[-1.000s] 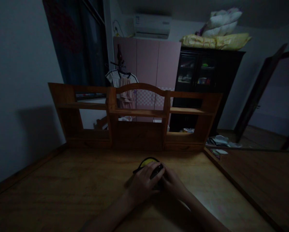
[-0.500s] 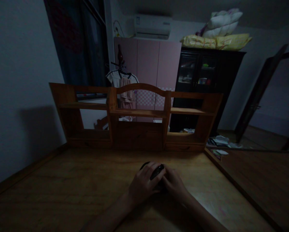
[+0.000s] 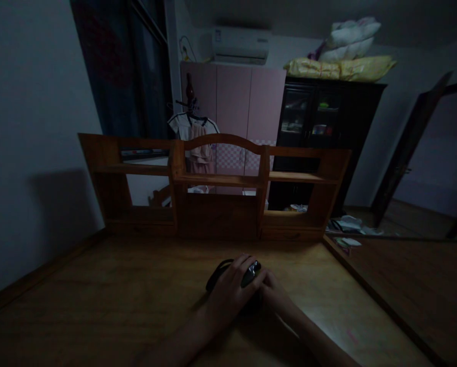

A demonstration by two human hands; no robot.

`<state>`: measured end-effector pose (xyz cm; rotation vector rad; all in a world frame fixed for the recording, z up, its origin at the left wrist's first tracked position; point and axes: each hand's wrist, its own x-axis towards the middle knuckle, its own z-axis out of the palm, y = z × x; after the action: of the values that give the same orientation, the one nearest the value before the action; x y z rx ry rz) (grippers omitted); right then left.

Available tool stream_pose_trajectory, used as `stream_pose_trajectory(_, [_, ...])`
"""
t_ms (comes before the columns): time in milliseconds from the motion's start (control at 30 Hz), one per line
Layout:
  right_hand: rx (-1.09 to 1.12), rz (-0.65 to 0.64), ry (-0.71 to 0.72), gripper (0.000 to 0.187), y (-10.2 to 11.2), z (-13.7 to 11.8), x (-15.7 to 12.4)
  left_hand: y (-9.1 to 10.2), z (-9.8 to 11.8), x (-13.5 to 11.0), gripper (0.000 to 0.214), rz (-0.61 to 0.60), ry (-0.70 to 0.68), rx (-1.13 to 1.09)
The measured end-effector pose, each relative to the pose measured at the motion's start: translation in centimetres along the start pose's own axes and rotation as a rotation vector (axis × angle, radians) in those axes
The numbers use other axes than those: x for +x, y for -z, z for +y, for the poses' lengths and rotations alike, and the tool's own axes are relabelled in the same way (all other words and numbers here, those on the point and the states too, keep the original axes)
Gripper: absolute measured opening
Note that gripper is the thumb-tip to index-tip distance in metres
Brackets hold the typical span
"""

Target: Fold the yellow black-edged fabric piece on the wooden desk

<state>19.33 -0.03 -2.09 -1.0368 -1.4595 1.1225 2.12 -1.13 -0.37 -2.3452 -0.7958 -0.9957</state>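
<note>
1. Wooden desk (image 3: 98, 306) fills the lower half of the dim view. Its top is bare but for the hands and what they hold.
2. Pale wall (image 3: 29, 102) runs along the desk's left edge.
3. Wooden shelf (image 3: 217, 214) stands upright along the desk's far edge, with an arched middle section and open bays on either side.
4. Pink wardrobe (image 3: 247, 102) stands beyond the shelf, against the far wall.
5. Dark cabinet (image 3: 351, 117) with glass doors stands just right of the wardrobe.
6. Yellow and white bedding (image 3: 339, 66) is piled on top of the cabinet.
7. White air conditioner (image 3: 239, 45) hangs above the wardrobe.
8. Clothes (image 3: 198, 145) hang on a hanger behind the shelf's arch.
9. Left hand (image 3: 228, 295) lies on the desk near its middle, fingers curled down over the object (image 3: 251, 270) and closed on it from above.
10. Right hand (image 3: 278, 298) lies just beside the left, fingertips against the object's right side. In this light I cannot tell whether it grips or only touches.
11. The object is small, dark and partly glossy. It sits on the desk between the two hands, in front of the shelf's middle section.
12. A dark loop (image 3: 215, 275) sticks out from under the left hand, on its left side.
</note>
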Motion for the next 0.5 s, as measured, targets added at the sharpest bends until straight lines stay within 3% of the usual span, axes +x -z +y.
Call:
stream_pose_trajectory(133, [-0.257,0.075,0.155,0.032,0.7,0.1,0.2,-0.1,0.1,0.3,0.06,-0.067,0.001,-0.071])
stream_pose_trajectory(333, [-0.752,0.005,0.478,0.045,2.7,-1.7,0.1,-0.5,0.1,0.3,0.066,-0.065,-0.048,-0.1])
stream_pose_trajectory(500, [-0.818,0.015,0.484,0.036,2.5,-1.3,0.3,-0.3,0.0,0.4,0.069,-0.089,-0.073,-0.102])
